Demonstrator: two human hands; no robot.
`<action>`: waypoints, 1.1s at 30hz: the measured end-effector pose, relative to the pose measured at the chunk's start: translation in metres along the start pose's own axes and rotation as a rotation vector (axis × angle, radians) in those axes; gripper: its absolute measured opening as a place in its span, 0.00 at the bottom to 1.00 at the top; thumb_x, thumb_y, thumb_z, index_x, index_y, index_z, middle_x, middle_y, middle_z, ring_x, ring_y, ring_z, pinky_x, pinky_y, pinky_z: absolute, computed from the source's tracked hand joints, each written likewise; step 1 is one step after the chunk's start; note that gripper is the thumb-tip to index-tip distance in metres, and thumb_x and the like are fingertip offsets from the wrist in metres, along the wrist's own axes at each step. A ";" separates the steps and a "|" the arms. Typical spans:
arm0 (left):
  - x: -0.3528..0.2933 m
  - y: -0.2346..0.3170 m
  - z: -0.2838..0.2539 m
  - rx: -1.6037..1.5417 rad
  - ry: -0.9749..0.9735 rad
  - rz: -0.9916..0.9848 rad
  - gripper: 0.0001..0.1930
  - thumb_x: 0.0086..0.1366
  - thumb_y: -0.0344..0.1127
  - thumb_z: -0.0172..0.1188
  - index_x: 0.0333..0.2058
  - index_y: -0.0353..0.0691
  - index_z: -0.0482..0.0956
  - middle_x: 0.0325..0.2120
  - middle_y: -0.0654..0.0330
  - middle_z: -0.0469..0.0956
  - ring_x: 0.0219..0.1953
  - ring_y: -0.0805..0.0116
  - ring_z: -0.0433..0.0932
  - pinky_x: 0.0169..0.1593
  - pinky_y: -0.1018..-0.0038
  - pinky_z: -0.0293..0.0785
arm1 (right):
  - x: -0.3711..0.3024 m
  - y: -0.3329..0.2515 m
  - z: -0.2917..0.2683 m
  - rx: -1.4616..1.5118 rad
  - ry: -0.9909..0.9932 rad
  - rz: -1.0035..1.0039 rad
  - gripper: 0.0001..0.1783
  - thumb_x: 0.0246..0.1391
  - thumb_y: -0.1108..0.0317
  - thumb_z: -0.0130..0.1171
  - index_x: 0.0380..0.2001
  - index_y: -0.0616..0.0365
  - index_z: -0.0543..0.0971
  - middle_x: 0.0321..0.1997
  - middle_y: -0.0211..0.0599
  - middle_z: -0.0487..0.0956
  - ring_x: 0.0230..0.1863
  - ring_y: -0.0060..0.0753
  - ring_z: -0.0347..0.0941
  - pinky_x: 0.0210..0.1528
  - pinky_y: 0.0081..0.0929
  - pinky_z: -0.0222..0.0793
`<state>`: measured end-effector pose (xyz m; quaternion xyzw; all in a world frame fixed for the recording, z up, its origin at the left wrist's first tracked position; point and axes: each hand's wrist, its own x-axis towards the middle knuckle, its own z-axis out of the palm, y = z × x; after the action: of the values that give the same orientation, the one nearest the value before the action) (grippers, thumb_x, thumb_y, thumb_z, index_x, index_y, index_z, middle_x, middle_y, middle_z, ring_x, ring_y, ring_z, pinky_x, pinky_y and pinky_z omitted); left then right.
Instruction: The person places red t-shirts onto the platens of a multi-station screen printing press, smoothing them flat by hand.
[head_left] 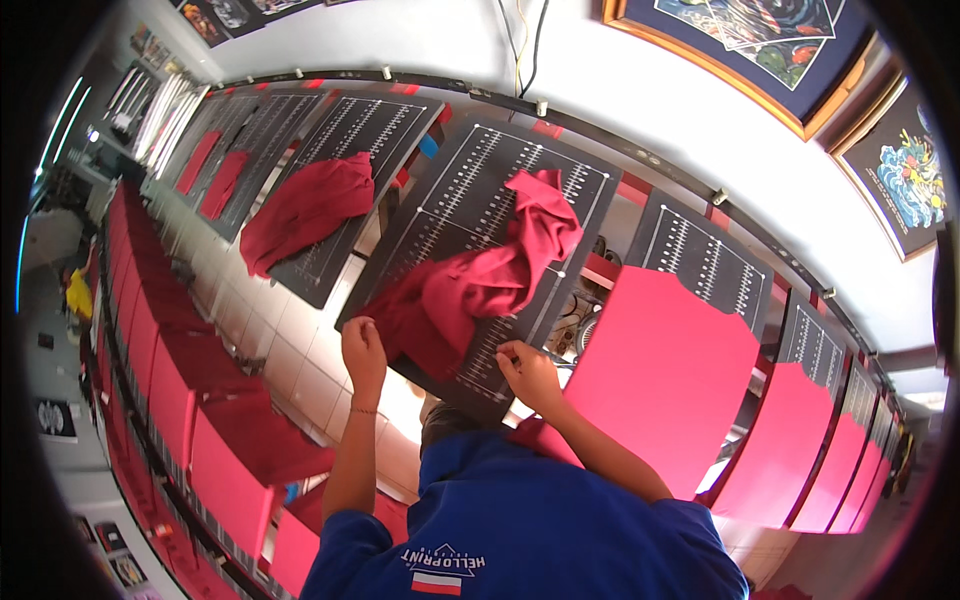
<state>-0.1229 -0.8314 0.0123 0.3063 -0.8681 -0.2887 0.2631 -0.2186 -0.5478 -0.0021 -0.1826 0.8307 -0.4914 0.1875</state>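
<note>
A crumpled red cloth (470,290) lies across a black printing board (450,190) marked with white scales. Its upper end is twisted toward the board's far right, and darker folds spread over the near left corner. At that corner my left hand (365,350) is closed, its fingertips on the cloth's edge. My right hand (528,372) has its fingers curled in a pinch by the board's near right edge, apart from the main bunch of cloth. What it holds, if anything, is too small to make out.
To the right, a red shirt panel (670,370) lies flat on the neighbouring board, with more beyond. Another bunched red cloth (310,210) rests on the board to the left. Behind me on the left runs a long row of red panels (230,480). A rail (640,150) borders the wall.
</note>
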 end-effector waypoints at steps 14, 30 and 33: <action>0.026 -0.017 0.033 -0.265 -0.913 0.832 0.08 0.62 0.32 0.59 0.38 0.38 0.74 0.36 0.53 0.74 0.39 0.51 0.72 0.44 0.59 0.70 | 0.016 -0.036 0.098 0.626 0.518 0.437 0.11 0.67 0.64 0.53 0.40 0.62 0.76 0.32 0.31 0.79 0.33 0.25 0.78 0.37 0.25 0.75; 0.188 0.002 -0.023 -0.540 -0.226 0.404 0.18 0.52 0.17 0.49 0.43 0.32 0.76 0.35 0.47 0.78 0.40 0.46 0.78 0.48 0.59 0.73 | -0.025 -0.264 -0.040 1.118 1.026 -0.589 0.12 0.68 0.62 0.51 0.48 0.56 0.76 0.34 0.33 0.81 0.35 0.23 0.79 0.37 0.19 0.77; 0.244 0.052 -0.080 -0.583 -0.033 0.451 0.13 0.57 0.18 0.51 0.41 0.32 0.77 0.32 0.48 0.81 0.35 0.55 0.81 0.42 0.65 0.76 | -0.060 -0.281 -0.085 0.913 1.057 -0.862 0.14 0.68 0.64 0.49 0.51 0.59 0.76 0.48 0.40 0.82 0.51 0.36 0.78 0.56 0.38 0.74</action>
<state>-0.2568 -0.9916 0.1706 0.0147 -0.7992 -0.4635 0.3824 -0.1750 -0.5819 0.2921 -0.1361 0.3844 -0.8312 -0.3780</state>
